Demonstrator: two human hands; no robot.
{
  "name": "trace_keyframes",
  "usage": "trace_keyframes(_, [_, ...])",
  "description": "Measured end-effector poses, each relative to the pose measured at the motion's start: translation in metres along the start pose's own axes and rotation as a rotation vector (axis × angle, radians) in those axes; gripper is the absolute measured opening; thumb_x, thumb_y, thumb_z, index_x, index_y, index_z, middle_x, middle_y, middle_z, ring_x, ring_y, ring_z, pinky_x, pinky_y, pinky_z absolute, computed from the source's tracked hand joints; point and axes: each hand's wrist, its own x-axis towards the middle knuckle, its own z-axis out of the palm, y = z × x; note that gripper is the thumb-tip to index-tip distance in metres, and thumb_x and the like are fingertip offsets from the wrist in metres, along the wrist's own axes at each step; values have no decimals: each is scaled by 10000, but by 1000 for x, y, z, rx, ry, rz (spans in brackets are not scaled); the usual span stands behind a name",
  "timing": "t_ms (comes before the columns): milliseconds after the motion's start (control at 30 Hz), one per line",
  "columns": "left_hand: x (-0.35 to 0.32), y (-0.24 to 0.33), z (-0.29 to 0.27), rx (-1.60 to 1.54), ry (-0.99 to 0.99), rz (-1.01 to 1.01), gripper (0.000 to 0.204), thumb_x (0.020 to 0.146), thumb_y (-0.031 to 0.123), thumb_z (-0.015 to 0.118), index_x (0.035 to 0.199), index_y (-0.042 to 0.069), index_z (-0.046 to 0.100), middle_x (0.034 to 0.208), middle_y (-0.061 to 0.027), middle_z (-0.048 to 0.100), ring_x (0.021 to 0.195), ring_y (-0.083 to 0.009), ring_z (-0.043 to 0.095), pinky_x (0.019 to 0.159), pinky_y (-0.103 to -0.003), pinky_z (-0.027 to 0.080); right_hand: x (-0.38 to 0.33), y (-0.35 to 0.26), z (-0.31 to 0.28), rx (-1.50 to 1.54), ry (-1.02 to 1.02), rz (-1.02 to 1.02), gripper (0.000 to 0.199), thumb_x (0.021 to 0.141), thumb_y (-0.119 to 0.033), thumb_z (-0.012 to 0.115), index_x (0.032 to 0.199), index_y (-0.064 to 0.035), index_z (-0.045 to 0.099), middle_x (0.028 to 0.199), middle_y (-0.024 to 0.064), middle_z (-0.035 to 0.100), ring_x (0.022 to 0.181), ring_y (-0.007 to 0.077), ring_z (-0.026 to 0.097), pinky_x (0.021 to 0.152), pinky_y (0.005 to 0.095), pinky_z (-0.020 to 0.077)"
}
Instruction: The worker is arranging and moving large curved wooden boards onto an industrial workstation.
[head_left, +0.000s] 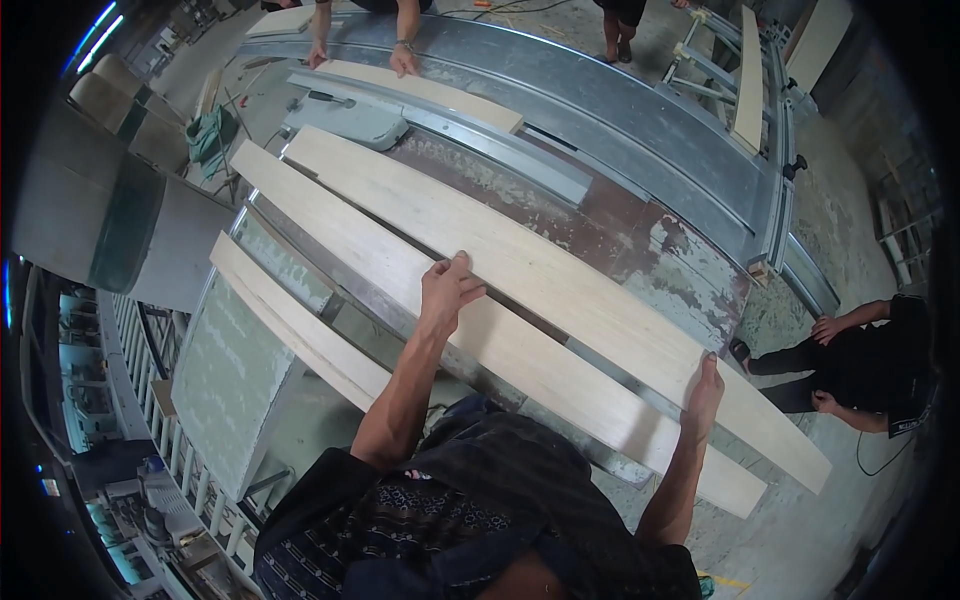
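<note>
Two long pale wooden planks lie side by side across the table in front of me, with a narrow gap between them. At the near edge of the far plank (560, 290), my left hand (450, 290) is closed, its thumb on the top face and its other fingers by the gap. Farther right, my right hand (703, 392) grips the same edge, thumb on top and fingers hidden beneath. The near plank (545, 365) passes under my left wrist and beside my right forearm. To the left, another pale board (290, 315) runs partly behind my left arm.
Beyond the planks stands a sliding-table saw (600, 130) with a grey guard (355, 122) and a metal fence (500, 155). A co-worker's hands rest on a board (440, 95) there. Another person (860, 365) stands at right. A worn green panel (240, 370) is at left.
</note>
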Motion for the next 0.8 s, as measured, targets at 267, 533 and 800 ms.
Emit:
trace_keyframes(267, [1, -3, 0, -13, -1, 0, 350, 1042, 341, 654, 1087, 13, 541, 896, -40, 539, 771, -175, 660, 771, -374, 655, 4, 3, -3, -55, 30, 9, 494, 1016, -513, 631, 955, -28, 701, 895, 22, 667, 815, 134, 574, 759, 306, 464])
trace_keyframes(533, [5, -6, -3, -34, -37, 10, 464, 1016, 345, 692, 1153, -51, 493, 1001, -111, 547, 828, -217, 676, 753, -364, 663, -1, -5, 0, -60, 44, 24, 497, 1015, -512, 636, 965, -21, 700, 911, 30, 671, 834, 134, 570, 776, 301, 461])
trace_keyframes(800, [-3, -1, 6, 2, 2, 5, 371, 1054, 335, 628, 1149, -9, 524, 905, -47, 528, 777, -170, 657, 773, -366, 658, 2, -2, -3, -41, 41, 33, 499, 1010, -507, 650, 983, -11, 704, 901, 24, 656, 850, 133, 558, 793, 311, 461])
